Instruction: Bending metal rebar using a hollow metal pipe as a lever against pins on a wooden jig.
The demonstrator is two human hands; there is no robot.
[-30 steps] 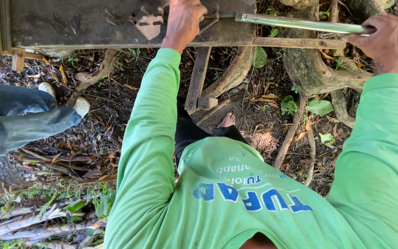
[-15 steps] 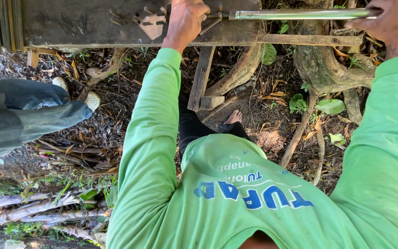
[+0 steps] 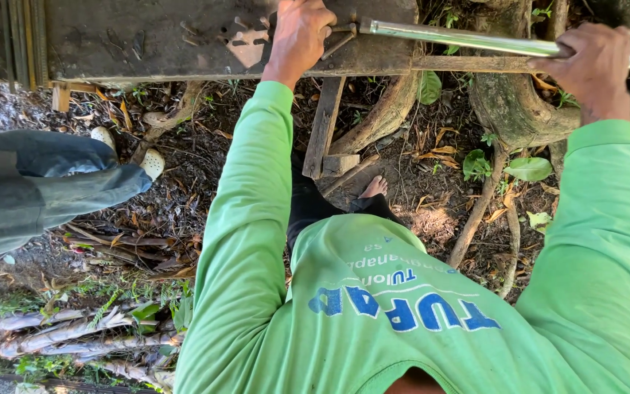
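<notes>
My left hand is closed on the edge of a dark, worn bench top, right by a thin bent metal rod at the end of a shiny steel pipe. My right hand grips that pipe near its far right end. The pipe lies almost level across the top of the view, over a wooden rail. Both arms are in bright green sleeves. Whether the left fingers hold the rod itself is hidden.
Another person's legs in grey trousers and pale footwear stand at the left. Below the bench are thick tree roots, a wooden brace, dry leaves, and my bare foot. Cut stalks lie at the lower left.
My right hand and the pipe's far end rose toward the top of the view, then came back down a little. The left hand stayed on the bench edge.
</notes>
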